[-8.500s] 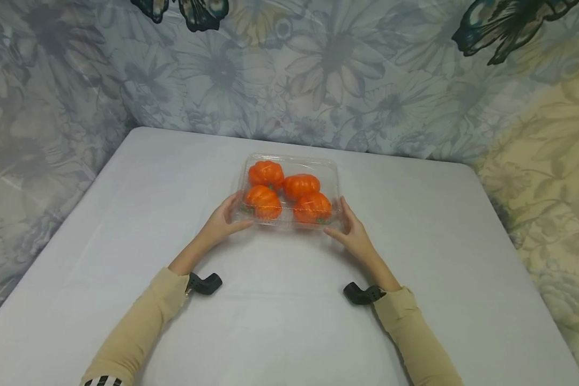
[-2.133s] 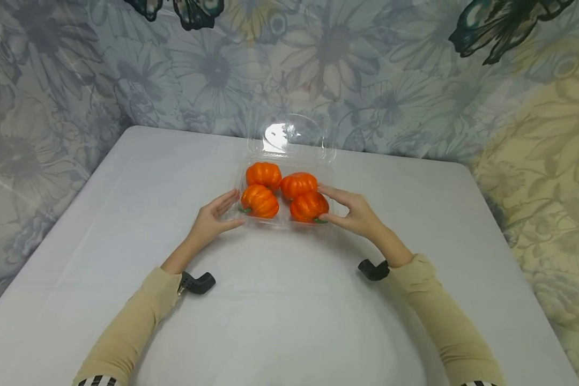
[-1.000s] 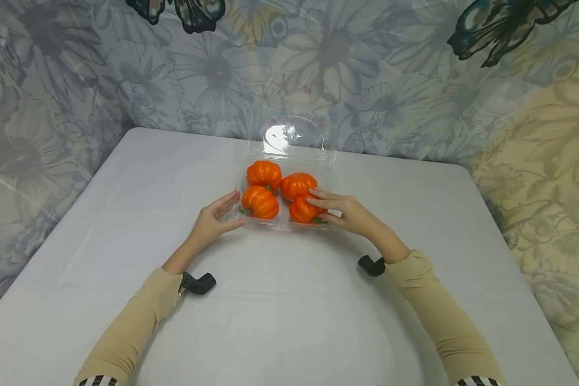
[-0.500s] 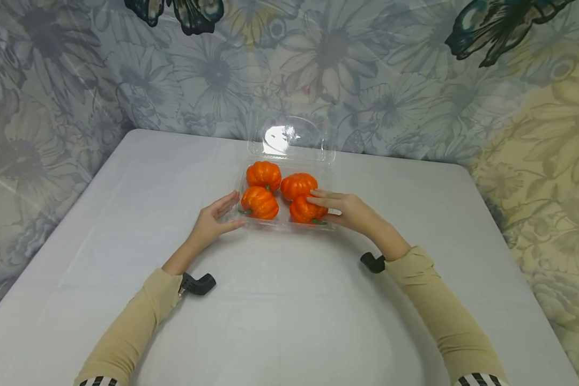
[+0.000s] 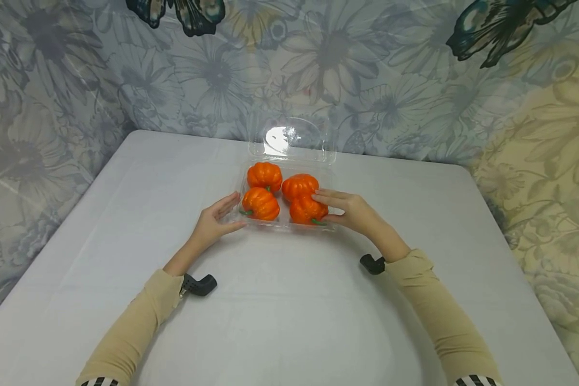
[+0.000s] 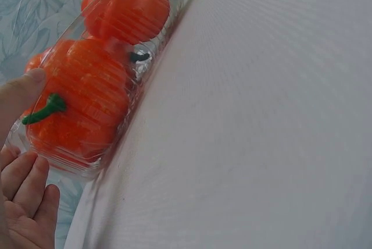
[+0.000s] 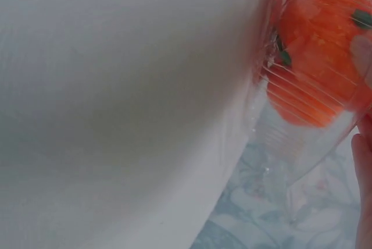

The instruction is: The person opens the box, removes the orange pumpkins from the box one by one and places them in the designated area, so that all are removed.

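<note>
A clear plastic clamshell container [image 5: 284, 225] holds several small orange pumpkins with green stems, and its lid [image 5: 309, 140] stands raised at the back. My left hand [image 5: 211, 220] holds the near left corner, thumb at the front rim and fingers along the side, beside the front left pumpkin [image 5: 260, 204]. In the left wrist view the thumb [image 6: 23, 95] lies against the rim near that pumpkin's stem. My right hand [image 5: 352, 212] reaches over the right wall and grips the front right pumpkin [image 5: 305, 209], which sits against the back right pumpkin [image 5: 299, 186]. The back left pumpkin [image 5: 264, 176] stands behind.
The container sits on a white table [image 5: 280, 305] near its far edge. Behind the table hangs a flower-print backdrop [image 5: 338, 64] with butterfly shapes. A black wrist camera mount [image 5: 200, 285] sticks out from the left wrist and another mount [image 5: 372, 264] from the right.
The lid, closed at first, now stands raised. My right hand has moved from the container's right side onto the front right pumpkin. My left hand stays at the left corner.
</note>
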A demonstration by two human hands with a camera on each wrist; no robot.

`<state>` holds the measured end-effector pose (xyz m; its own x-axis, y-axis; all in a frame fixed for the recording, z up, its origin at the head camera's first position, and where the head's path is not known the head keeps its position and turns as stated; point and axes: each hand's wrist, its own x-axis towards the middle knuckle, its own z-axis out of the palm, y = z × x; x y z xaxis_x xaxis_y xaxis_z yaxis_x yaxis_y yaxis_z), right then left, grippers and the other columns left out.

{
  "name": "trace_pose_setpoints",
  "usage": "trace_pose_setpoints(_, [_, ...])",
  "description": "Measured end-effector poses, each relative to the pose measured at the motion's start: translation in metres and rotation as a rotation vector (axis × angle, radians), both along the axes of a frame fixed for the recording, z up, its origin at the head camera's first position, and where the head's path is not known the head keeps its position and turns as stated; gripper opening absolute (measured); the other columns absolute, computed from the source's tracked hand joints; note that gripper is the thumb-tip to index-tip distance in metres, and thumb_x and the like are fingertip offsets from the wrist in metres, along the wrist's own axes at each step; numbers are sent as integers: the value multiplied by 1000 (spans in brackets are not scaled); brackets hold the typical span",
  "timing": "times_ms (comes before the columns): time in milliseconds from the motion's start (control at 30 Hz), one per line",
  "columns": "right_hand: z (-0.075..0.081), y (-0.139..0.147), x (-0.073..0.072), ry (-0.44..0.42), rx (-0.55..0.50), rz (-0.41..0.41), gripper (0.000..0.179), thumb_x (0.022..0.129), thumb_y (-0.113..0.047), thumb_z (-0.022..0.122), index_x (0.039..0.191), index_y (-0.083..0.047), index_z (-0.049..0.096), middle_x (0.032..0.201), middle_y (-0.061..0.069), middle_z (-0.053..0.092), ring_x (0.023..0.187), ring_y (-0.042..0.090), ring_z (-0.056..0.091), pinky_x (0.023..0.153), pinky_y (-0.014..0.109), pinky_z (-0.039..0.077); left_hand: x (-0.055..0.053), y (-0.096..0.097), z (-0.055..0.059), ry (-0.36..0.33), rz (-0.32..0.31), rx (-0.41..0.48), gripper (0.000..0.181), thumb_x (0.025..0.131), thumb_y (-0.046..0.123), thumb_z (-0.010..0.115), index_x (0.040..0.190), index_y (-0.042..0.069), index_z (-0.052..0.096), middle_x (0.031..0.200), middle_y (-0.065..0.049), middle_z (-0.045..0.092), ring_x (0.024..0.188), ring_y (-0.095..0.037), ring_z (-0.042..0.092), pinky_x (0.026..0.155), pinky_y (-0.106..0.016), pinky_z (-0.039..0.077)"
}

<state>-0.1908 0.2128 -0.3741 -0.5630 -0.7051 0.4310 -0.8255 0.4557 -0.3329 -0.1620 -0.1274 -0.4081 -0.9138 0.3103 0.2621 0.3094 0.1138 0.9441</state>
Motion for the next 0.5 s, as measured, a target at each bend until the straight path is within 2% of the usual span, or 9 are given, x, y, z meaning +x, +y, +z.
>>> trace_pose_setpoints(300, [-3, -2, 1, -16, -45, -41, 57, 63, -5, 81, 115, -1, 57, 125, 17, 50, 112, 30, 47, 91, 38, 41, -1, 0, -2, 15, -3, 6, 69, 71, -9, 70, 129, -13, 35, 132, -24, 37, 121, -32, 37, 99, -35, 30])
trace_pose_setpoints(500, [-5, -4, 2, -46, -41, -65, 58, 66, -6, 80, 116, 1, 54, 125, 16, 50, 112, 29, 48, 93, 37, 40, -10, -3, -20, 7, 5, 13, 71, 71, -3, 73, 132, -7, 37, 133, -17, 40, 121, -23, 39, 99, -28, 31])
